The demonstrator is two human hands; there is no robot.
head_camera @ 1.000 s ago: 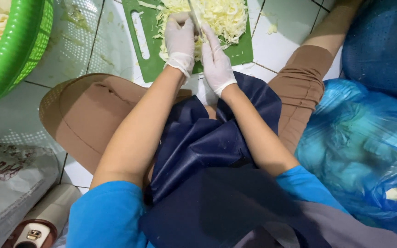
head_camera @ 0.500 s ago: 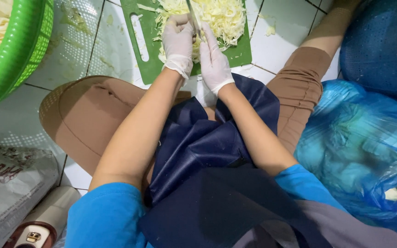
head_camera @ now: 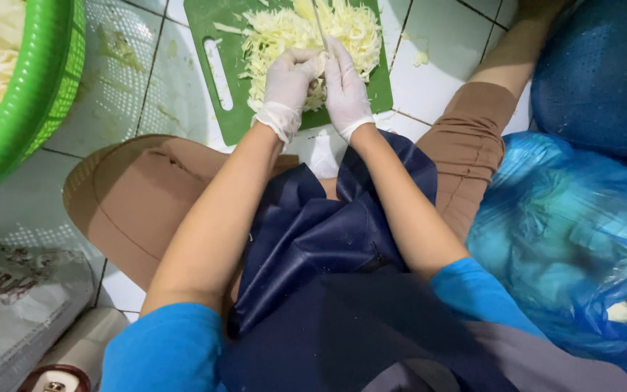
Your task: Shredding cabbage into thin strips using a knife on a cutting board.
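Both arms reach straight out from the body toward the far side of the scene, forearms bare below blue sleeves, elbows close in over a dark blue apron [head_camera: 313, 239], and the two gloved hands meet side by side over a green cutting board [head_camera: 219, 109] on the white tiled floor [head_camera: 444, 87]. The left hand [head_camera: 288, 83] is curled, its fingers bent and pressed together down onto a heap of shredded cabbage [head_camera: 284, 33]. The right hand [head_camera: 344, 87] lies flatter, its fingers close together and pointing away from the body, closed around the handle of a knife [head_camera: 318, 18]; the handle itself is hidden under the glove, so the exact grip cannot be told. Only a thin strip of the blade shows, rising from between the hands toward the far edge of the view, its long axis running near to far and leaning slightly left, edge down into the cabbage. The board lies lengthwise left to right, with its slot handle at the left end. A green basket [head_camera: 34, 94] stands far left, a blue plastic bag [head_camera: 567, 239] lies to the right with a blue basket [head_camera: 589, 80] beyond it, and a grey sack [head_camera: 16, 305] sits near left.
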